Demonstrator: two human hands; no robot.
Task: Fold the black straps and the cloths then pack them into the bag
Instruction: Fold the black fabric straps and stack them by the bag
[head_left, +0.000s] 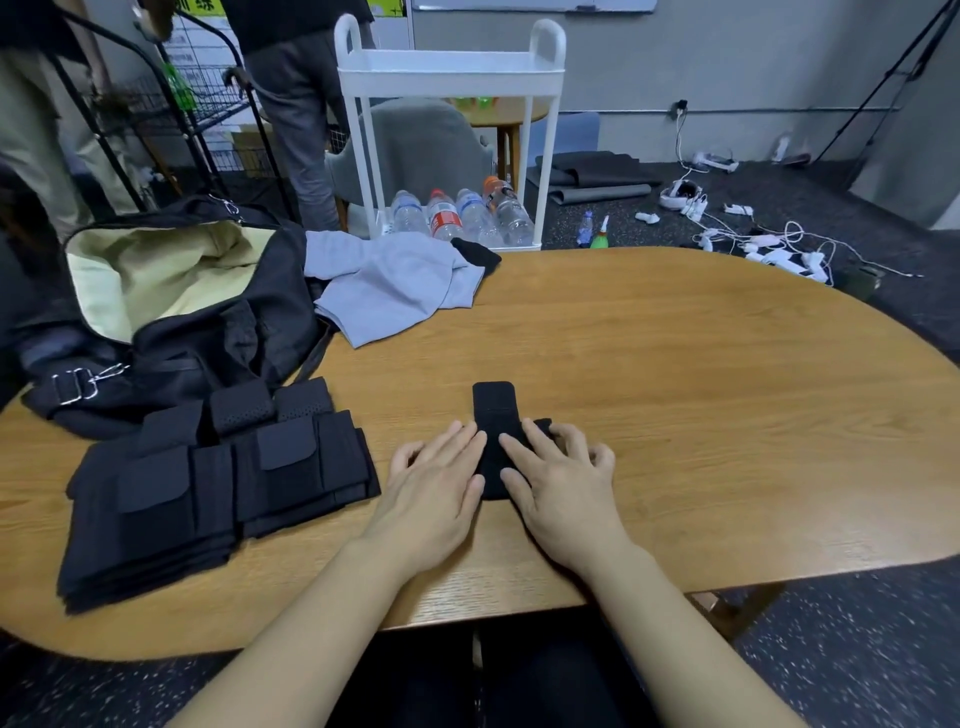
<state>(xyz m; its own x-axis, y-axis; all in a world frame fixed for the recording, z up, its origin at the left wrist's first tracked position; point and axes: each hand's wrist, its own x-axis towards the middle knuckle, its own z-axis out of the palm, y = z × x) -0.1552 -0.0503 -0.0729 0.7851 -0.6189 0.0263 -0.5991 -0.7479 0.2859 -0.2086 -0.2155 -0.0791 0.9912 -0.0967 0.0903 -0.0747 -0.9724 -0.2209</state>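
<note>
Black strap of matte fabric (493, 415), folded into a narrow band with a rounded far end, lies flat on the oval wooden surface (675, 389) just ahead of the person. Its long axis runs straight away from the body, the rounded end pointing toward the far edge. Both hands lie on its near half: the left hand (436, 483) presses its left edge with straight fingers, an open grip; the right hand (558, 478) rests across the right side, index finger flat on the strap, the others loosely bent, nothing pinched. To the left sits a pile of folded black straps (218, 493), and behind it the open black bag with a pale yellow lining (171, 312). A crumpled grey cloth (395, 286) lies beside the bag.
</note>
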